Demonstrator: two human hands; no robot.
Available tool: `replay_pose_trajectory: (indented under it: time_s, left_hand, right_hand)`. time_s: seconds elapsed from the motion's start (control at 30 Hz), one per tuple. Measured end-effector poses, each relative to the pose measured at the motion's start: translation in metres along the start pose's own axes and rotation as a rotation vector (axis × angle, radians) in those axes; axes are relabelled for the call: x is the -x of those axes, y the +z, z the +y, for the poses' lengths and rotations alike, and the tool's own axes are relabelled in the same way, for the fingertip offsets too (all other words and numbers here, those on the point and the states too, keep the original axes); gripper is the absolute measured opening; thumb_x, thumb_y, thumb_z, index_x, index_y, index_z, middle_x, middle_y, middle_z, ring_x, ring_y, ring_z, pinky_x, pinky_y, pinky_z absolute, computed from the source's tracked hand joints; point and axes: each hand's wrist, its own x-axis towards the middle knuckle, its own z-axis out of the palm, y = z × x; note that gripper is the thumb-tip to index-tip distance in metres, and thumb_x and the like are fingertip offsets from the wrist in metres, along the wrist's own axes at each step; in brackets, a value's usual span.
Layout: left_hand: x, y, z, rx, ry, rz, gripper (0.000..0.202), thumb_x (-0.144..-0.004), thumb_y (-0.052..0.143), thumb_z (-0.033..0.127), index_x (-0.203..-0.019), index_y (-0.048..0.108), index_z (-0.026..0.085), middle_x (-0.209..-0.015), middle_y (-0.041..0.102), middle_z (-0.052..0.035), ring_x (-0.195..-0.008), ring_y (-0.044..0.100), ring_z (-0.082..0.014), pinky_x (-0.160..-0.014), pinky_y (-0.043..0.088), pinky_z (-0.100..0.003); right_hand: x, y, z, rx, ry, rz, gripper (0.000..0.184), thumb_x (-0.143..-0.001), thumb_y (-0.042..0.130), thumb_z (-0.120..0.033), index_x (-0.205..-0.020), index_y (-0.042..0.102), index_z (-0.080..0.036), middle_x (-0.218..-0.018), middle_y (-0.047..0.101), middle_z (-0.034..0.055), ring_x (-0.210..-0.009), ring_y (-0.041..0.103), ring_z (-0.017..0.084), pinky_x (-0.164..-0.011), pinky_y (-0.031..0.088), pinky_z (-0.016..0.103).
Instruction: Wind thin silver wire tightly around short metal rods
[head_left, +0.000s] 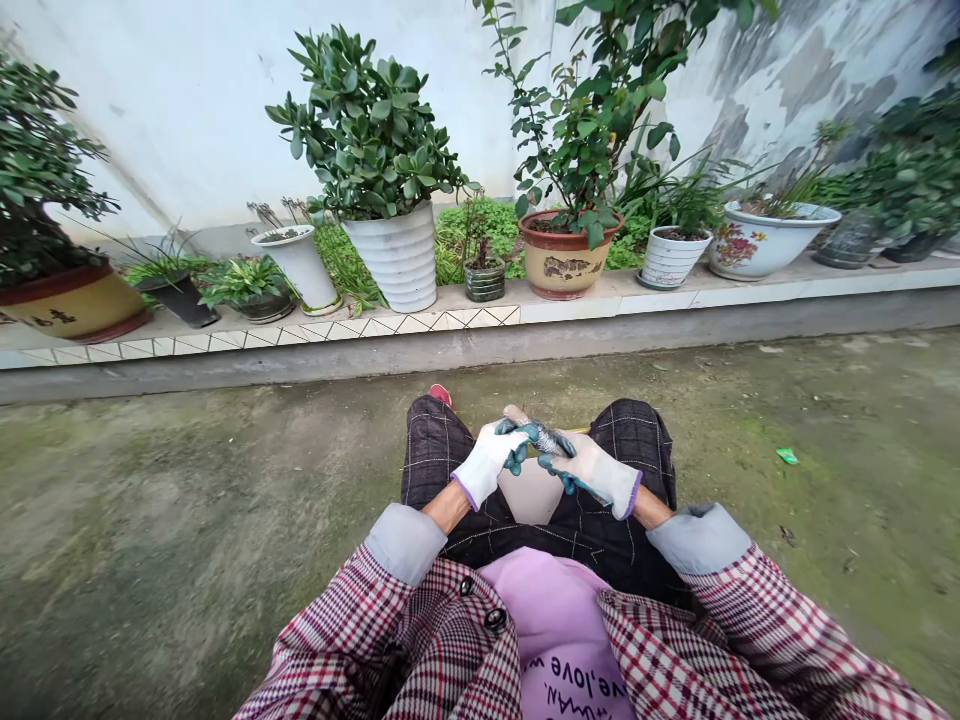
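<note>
White gloves point(480, 468) with teal coating and purple cuffs cover both hands, which meet between the knees around a short stick point(546, 437). The left hand point(493, 455) pinches the stick close to its pale end; the right hand point(592, 466) is curled around it at the other side of the silvery, ridged middle, hiding the rest. Below them a pale surface point(531, 495) shows between dark checked trousers point(636, 445); what it belongs to is unclear. A red shoe point(441, 395) peeks out beyond the left knee, and a green scrap point(787, 456) lies on the mossy ground point(225, 510) to the right. Ahead, a low ledge point(465, 348) carries potted plants, among them a ridged white pot point(397, 257), a tan pot point(566, 268) with a reddish rim, and a flowered bowl point(769, 248).
</note>
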Motion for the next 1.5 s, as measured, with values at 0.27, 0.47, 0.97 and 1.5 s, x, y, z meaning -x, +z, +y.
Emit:
replay_pose_trajectory:
  time_s: [0.27, 0.47, 0.97, 1.5]
  left_hand:
    - [-0.001, -0.005, 0.002, 0.136, 0.013, 0.062, 0.029, -0.069, 0.069, 0.038, -0.066, 0.050, 0.017, -0.044, 0.044, 0.0070, -0.035, 0.037, -0.0050, -0.037, 0.032, -0.020]
    - [-0.002, -0.004, 0.002, 0.118, 0.008, 0.099, 0.027, -0.069, 0.069, 0.037, -0.066, 0.051, 0.017, -0.045, 0.044, 0.0069, -0.036, 0.037, -0.0057, -0.036, 0.031, -0.021]
    - [0.007, 0.004, 0.012, 0.083, 0.045, 0.032, 0.031, -0.067, 0.071, 0.040, -0.063, 0.049, 0.018, -0.042, 0.041, 0.0079, -0.033, 0.034, -0.0053, -0.034, 0.029, -0.021]
    - [0.008, 0.005, 0.012, 0.049, 0.021, 0.086, 0.025, -0.066, 0.073, 0.033, -0.068, 0.055, 0.015, -0.045, 0.046, 0.0060, -0.035, 0.039, -0.0063, -0.036, 0.034, -0.021]
  right_hand:
    - [-0.001, 0.000, 0.001, 0.023, 0.001, 0.079, 0.042, -0.079, 0.063, -0.032, -0.118, 0.058, -0.018, -0.071, 0.057, -0.0035, -0.053, 0.054, 0.010, -0.045, 0.044, 0.021]
    - [-0.002, 0.000, 0.009, 0.112, -0.004, 0.085, 0.044, -0.080, 0.063, -0.037, -0.120, 0.058, -0.020, -0.074, 0.061, -0.0018, -0.054, 0.056, 0.012, -0.048, 0.046, 0.024]
    - [-0.003, -0.018, -0.018, 0.163, -0.125, 0.101, 0.029, -0.083, 0.061, -0.044, -0.099, 0.061, -0.020, -0.081, 0.066, 0.0033, -0.069, 0.061, 0.018, -0.064, 0.050, 0.031]
    - [0.003, -0.008, -0.022, 0.082, -0.075, 0.095, 0.028, -0.081, 0.063, -0.046, -0.087, 0.056, -0.020, -0.070, 0.057, -0.0001, -0.057, 0.051, 0.012, -0.051, 0.041, 0.024]
